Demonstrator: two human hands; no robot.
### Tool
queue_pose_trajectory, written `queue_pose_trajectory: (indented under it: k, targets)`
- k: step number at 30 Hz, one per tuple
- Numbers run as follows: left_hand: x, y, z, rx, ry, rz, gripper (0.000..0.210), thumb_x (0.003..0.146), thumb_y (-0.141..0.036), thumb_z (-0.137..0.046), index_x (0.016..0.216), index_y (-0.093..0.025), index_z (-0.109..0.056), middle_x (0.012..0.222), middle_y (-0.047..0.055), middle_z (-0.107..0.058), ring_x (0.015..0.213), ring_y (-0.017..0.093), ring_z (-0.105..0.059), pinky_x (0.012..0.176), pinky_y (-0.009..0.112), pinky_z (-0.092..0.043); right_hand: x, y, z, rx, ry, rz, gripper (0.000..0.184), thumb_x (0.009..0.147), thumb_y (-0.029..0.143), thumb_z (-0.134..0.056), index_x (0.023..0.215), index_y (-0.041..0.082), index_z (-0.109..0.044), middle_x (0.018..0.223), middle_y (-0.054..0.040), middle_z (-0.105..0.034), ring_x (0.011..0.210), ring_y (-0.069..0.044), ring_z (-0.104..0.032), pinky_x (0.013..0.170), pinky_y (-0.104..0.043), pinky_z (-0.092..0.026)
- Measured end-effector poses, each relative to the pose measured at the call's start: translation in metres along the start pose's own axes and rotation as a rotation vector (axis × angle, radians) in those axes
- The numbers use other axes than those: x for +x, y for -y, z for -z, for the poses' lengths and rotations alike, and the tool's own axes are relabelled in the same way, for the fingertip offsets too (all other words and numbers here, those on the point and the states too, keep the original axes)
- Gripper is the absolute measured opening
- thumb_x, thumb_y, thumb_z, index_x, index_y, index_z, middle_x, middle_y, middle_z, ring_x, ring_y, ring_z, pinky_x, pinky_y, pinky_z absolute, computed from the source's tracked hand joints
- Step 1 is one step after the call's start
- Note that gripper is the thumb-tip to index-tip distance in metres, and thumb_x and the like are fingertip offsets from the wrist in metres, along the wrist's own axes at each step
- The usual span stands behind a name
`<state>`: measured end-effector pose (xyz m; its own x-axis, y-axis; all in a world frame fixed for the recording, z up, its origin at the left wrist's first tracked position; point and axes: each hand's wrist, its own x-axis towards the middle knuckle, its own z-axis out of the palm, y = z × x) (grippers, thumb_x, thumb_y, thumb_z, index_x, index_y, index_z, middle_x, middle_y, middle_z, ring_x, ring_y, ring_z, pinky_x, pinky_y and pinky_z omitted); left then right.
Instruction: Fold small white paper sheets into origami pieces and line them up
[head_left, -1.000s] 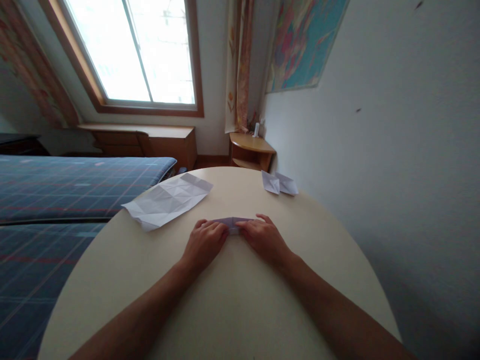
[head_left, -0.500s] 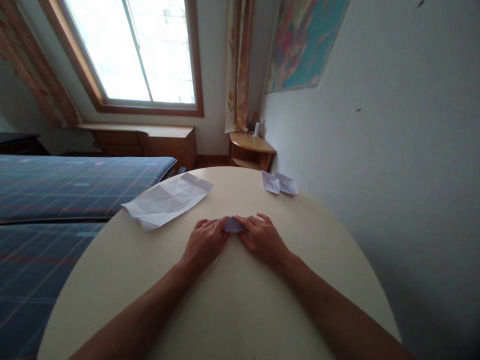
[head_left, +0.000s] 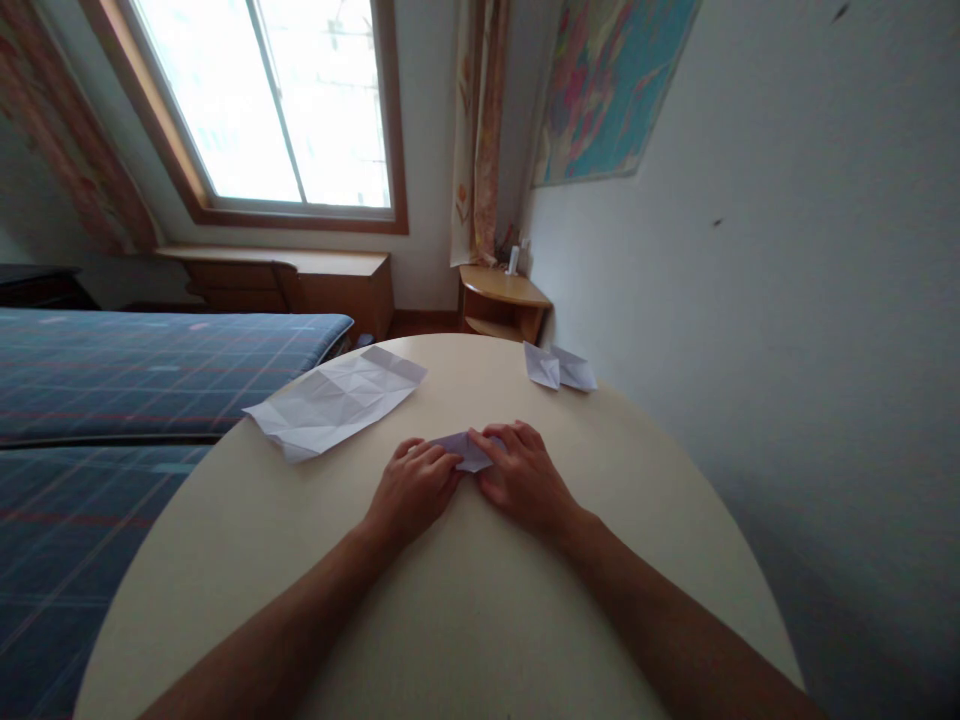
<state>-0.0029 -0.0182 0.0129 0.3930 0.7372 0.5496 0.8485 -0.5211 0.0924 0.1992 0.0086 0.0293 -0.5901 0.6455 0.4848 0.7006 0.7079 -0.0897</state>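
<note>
A small piece of folded white paper (head_left: 470,452) lies at the middle of the round cream table (head_left: 465,600), between my two hands. My left hand (head_left: 416,482) is closed on its left end, the thumb and fingertips near the front edge. On the other side my right hand (head_left: 525,472) grips the right part, with its index finger laid along the top near the middle. My fingers cover both ends of the paper. Part of its upper face and a front corner show.
A large creased white sheet (head_left: 337,398) rests at the table's far left. Two folded paper pieces (head_left: 559,368) sit at the far right. Beyond the left edge is a bed with a blue checked mattress (head_left: 150,370); a white wall (head_left: 750,350) runs along the right.
My right fingers have shifted up and curled over, and the index finger has moved onto the top of the paper. More of the paper's upper face shows. My left hand has barely moved.
</note>
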Motion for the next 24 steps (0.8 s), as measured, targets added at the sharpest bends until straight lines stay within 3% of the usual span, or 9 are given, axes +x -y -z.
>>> queue_pose_trajectory:
  k: [6,11,18,24]
  targets:
    - [0.0009,-0.0020,0.0041,-0.001,0.004,-0.075,0.007,0.089,-0.022,-0.063,0.088,-0.024,-0.070,0.084,0.002,-0.072,0.083,0.021,-0.066,0.088,0.038,-0.046,-0.0007,0.0000,-0.0015,0.022,0.011,-0.016,0.059,0.077,0.020,-0.068,0.134,0.019,-0.056,0.127,-0.0124,-0.059,0.117,-0.030,-0.049,0.107,-0.044,-0.034]
    - [0.0020,-0.0027,0.0051,0.005,0.041,-0.118,0.007,0.089,-0.021,-0.064,0.085,-0.023,-0.069,0.081,0.001,-0.071,0.081,0.020,-0.065,0.087,0.038,-0.045,-0.0020,0.0009,-0.0025,0.040,0.018,-0.031,0.067,0.077,0.024,-0.069,0.141,0.017,-0.049,0.131,-0.0141,-0.057,0.120,-0.031,-0.047,0.108,-0.044,-0.031]
    - [0.0012,-0.0034,0.0042,0.000,0.040,-0.135,0.009,0.091,-0.022,-0.061,0.085,-0.023,-0.067,0.081,0.001,-0.071,0.079,0.020,-0.065,0.081,0.036,-0.045,-0.0031,-0.0004,-0.0041,0.090,-0.011,-0.037,0.054,0.075,0.020,-0.069,0.128,0.019,-0.054,0.131,-0.0122,-0.058,0.121,-0.029,-0.048,0.107,-0.043,-0.031]
    - [0.0022,-0.0035,0.0038,-0.020,-0.003,-0.036,0.006,0.088,-0.024,-0.066,0.091,-0.020,-0.062,0.089,0.004,-0.073,0.085,0.022,-0.068,0.083,0.037,-0.047,-0.0028,-0.0042,-0.0091,0.160,-0.016,-0.023,0.034,0.077,0.012,-0.064,0.109,0.020,-0.059,0.107,-0.0080,-0.068,0.117,-0.027,-0.052,0.105,-0.040,-0.034]
